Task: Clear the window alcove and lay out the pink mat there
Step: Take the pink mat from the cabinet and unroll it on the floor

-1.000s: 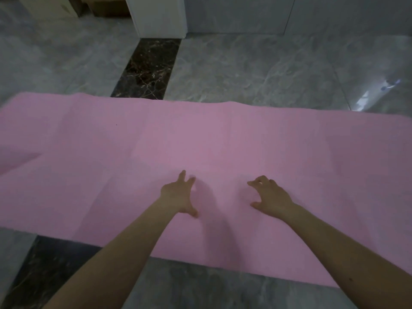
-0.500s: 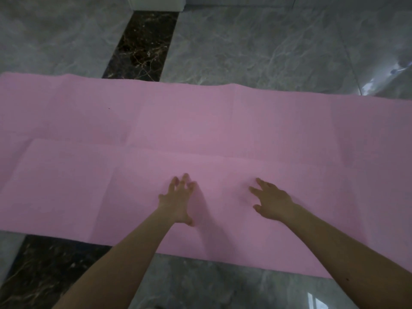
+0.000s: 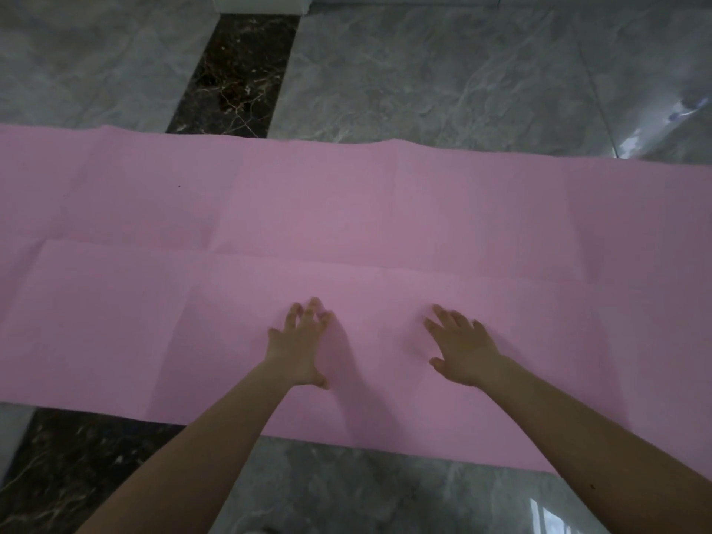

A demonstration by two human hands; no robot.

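Grip status, both hands: fully spread, nothing clamped. My left hand [image 3: 298,346] lies palm-down on the pink mat [image 3: 346,210], fingers [image 3: 308,314] straight and fanned, thumb out to the near side by the wrist. My right hand [image 3: 464,350] is likewise palm-down, fingers apart w/ a slight bend at the knuckles, thumb pointing toward the left hand. Neither hand pinches or curls round the mat; contact looks like flat pressing only. Whether the full palms or just the fingertips bear on the surface: cannot tell from this angle.

Hand spacing: the two are near each other, w/ a bare strip of mat between them, both on the near half of the mat, approx. mid-length.

Mat position: spread flat on the floor [image 3: 443,79], long axis running left-right across the view, both ends running out of frame. Fold creases visible: one long crease lengthwise just beyond my fingertips, plus several short cross creases. Far edge slightly wavy.

Floor: grey marble tiles w/ a dark veined strip [image 3: 235,71] running away from me; the mat lies across this strip, which shows again at the near left. A white base [image 3: 264,3] stands at the top edge, at the strip's far end.
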